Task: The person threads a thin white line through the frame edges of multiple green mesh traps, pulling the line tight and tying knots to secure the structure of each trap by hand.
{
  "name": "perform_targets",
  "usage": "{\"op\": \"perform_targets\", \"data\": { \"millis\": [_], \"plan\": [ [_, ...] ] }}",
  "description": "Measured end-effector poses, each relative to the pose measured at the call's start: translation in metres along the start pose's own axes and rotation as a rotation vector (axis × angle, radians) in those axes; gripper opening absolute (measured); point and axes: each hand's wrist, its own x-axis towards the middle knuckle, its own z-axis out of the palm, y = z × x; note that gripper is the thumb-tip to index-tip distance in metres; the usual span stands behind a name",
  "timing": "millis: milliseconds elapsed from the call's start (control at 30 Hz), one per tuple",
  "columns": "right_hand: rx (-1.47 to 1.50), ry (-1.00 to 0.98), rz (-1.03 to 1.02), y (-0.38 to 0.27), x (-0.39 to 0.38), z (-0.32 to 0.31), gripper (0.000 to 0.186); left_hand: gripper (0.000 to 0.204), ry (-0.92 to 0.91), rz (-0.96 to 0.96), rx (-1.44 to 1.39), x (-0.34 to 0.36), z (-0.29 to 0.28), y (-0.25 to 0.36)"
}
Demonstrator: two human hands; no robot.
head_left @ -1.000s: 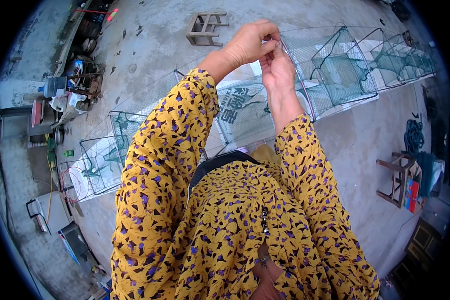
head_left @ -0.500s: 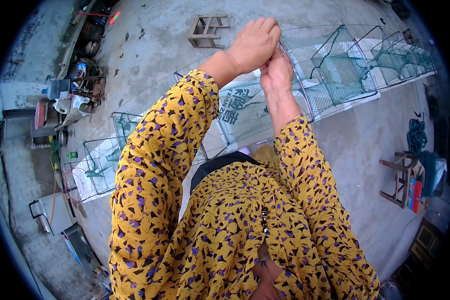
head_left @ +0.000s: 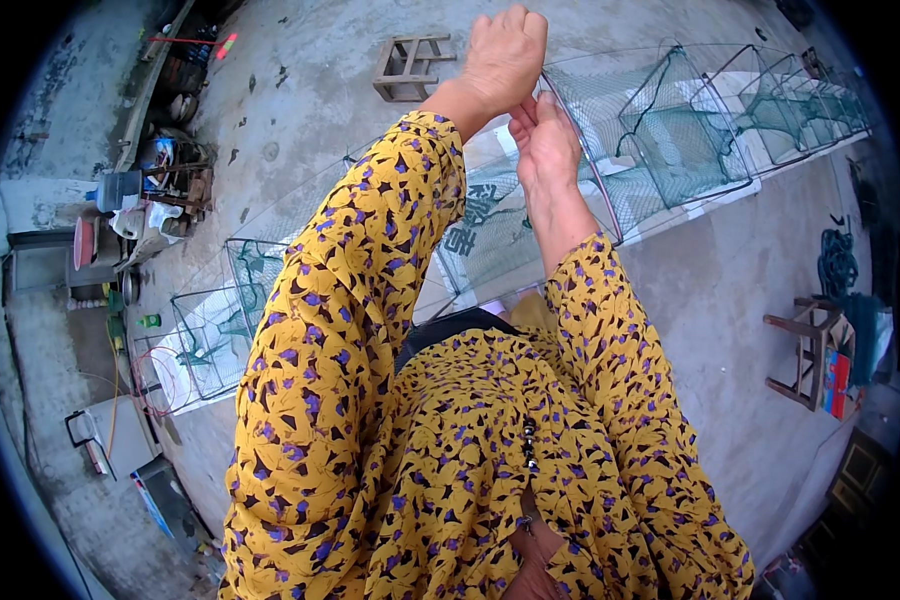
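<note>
My left hand [head_left: 502,58] is raised at the top centre, back up, fingers curled down over the top of a thin metal frame [head_left: 592,168] of a long green mesh net trap [head_left: 675,135]. My right hand [head_left: 548,150] is just below it, palm turned up, fingers bent and pressed near the same frame edge. What the fingertips pinch is too small and hidden to make out. The trap's square framed sections run diagonally across the yard behind my arms, over white sheeting with dark printed marks.
A wooden stool [head_left: 410,67] stands beyond the trap. Another stool [head_left: 800,353] is at the right beside a dark netting pile [head_left: 835,260]. Along the left wall are a red basin [head_left: 83,240], buckets, a green bottle [head_left: 150,321] and clutter on the concrete floor [head_left: 700,320].
My left hand has moved upward and a little along the frame, its fingers still curled. My right hand stays just below it, now with more of its fingers showing.
</note>
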Motion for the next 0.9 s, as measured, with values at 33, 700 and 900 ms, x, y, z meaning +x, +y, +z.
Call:
{"op": "perform_targets", "data": {
  "millis": [33,700,900],
  "plan": [
    [0.003,0.0,0.0,0.0,0.0,0.001,0.026,0.027,0.002,-0.016,0.001,0.001,0.001,0.001],
    [-1.274,-0.166,-0.942,-0.069,-0.028,0.011,0.029,0.013,-0.087,-0.347,-0.436,-0.01,-0.012,0.003],
    [-1.637,-0.334,-0.802,-0.093,0.038,0.017,0.016,0.024,-0.12,-0.506,-0.62,-0.006,-0.01,0.006]
  ]
}}
